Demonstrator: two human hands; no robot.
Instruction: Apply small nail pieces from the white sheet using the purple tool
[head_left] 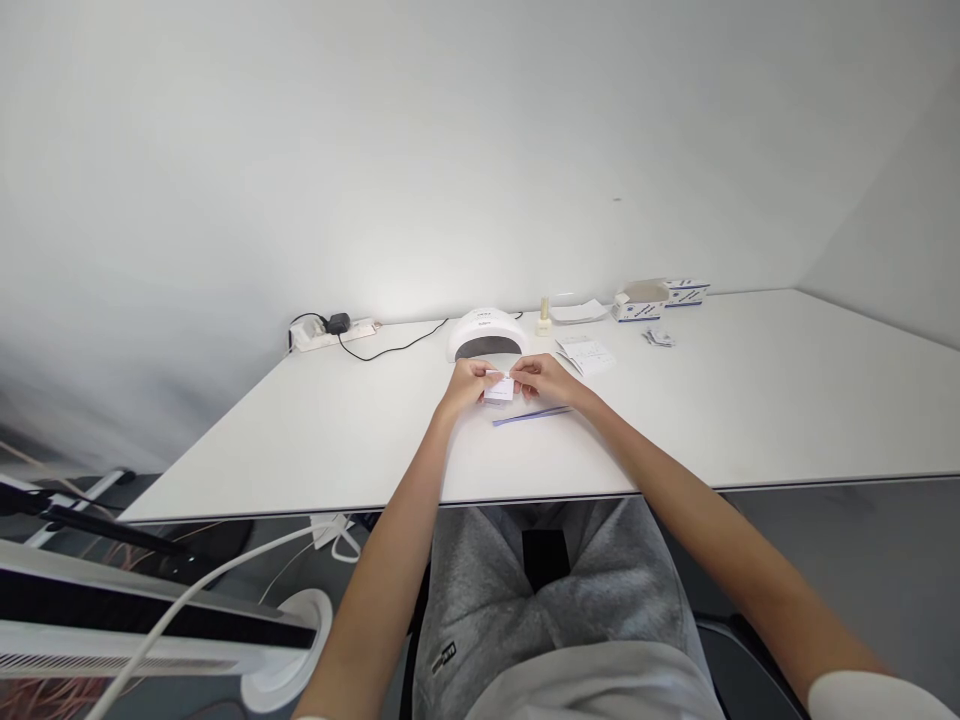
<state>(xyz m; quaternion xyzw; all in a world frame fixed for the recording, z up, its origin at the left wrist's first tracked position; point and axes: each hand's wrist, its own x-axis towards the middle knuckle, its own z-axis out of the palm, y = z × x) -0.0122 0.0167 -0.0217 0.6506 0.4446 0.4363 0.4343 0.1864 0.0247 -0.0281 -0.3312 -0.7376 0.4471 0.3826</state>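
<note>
"Holding what, mid-frame?"
"A white card (499, 391), clamped by fingers of the left hand (470, 381); it lies just lower left of the right hand (545, 378), whose fingers' grip I cannot tell"

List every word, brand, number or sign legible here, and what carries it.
Nothing reads reliably. Too small or blurred:
White dome-shaped lamp: dark lettering.
White-and-blue cardboard boxes: blue print.
Small white rectangular card: faint print.
Folded white paper leaflet: faint print.
Black-and-white tag on grey fabric trousers.
</note>
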